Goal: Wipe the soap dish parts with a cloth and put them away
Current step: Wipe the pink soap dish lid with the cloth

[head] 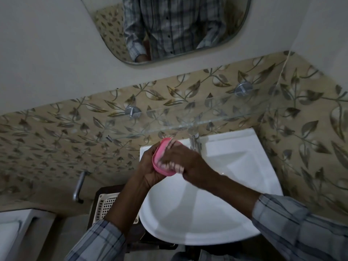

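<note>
A pink oval soap dish part (pixel 162 147) is held tilted over the back left corner of the white sink (pixel 216 213). My left hand (pixel 150 166) grips it from the left and underneath. My right hand (pixel 184 159) lies over the dish's open face, blurred by motion, fingers pressed into it. A pale cloth (pixel 172 165) seems to sit under those fingers, but the blur makes it hard to tell. The dish's inside is mostly hidden by my right hand.
A chrome tap (pixel 194 140) stands at the sink's back edge, right of the dish. Above it runs a glass shelf (pixel 188 123) on metal pegs. A cream perforated basket (pixel 107 206) sits low at the left. A chrome handle (pixel 79 187) juts from the leaf-patterned tiles. A mirror (pixel 169 29) hangs higher up.
</note>
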Demonstrator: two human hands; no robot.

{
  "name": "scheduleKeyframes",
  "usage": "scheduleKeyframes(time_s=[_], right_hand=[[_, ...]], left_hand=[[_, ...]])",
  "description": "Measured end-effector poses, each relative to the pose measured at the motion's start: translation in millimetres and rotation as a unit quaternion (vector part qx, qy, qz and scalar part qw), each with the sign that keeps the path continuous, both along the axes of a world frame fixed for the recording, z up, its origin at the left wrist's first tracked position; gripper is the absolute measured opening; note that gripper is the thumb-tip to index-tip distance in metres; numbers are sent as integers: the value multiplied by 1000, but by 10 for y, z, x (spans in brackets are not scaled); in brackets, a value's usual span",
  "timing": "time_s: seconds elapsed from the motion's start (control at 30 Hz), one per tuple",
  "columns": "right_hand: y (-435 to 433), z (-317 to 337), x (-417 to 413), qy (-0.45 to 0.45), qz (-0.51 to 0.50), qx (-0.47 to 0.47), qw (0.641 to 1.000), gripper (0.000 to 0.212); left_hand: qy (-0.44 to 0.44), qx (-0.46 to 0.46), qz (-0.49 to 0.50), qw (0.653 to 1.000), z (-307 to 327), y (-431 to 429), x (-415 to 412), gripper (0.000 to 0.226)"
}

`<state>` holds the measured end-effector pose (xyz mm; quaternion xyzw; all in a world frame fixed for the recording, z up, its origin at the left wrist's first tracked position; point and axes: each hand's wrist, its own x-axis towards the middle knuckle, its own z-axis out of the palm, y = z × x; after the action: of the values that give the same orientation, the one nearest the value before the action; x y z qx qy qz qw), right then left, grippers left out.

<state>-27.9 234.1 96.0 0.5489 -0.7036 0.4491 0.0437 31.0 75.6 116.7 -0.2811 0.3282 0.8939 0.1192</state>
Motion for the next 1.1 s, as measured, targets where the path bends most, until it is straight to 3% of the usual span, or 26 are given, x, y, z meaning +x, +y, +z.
scheduleKeyframes(time_s=[0.07,0.17,0.3,0.4,0.43,0.53,0.63,0.77,0.9,1.0,1.1], right_hand=[[57,-9,36,33,52,4,998,38],[97,63,-90,-40,-41,6,998,30],[139,29,-43,81,71,45,993,22],[219,46,-196,24,-15,32,999,24],[198,13,-141,30,-15,26,999,17],[165,-86,-5,97,57,36,993,22],[207,-14,-209,52,-43,30,997,15],[178,-26,-1,134,77,11,988,17],[202,28,-57,76,-33,-13,997,28],[138,-45,98,137,64,-18,988,19],[136,-12,-53,55,-28,-40,997,22]], left_hand=[[-30,5,0,1000,18,-25,-8,56],[-29,-9,12,999,75,5,-26,53],[-21,-25,-35,999,118,-3,-19,49],[-25,-61,-25,998,82,-35,-6,47],[-24,-66,-26,997,82,-40,-20,48],[-18,-47,-48,998,64,-58,-39,49],[-22,-54,-46,997,50,-75,11,49],[-3,-29,-71,997,93,-68,37,52],[-2,-38,-41,998,103,-33,56,56],[-2,-4,-43,999,96,14,39,51],[-5,9,-29,1000,44,48,47,50]])
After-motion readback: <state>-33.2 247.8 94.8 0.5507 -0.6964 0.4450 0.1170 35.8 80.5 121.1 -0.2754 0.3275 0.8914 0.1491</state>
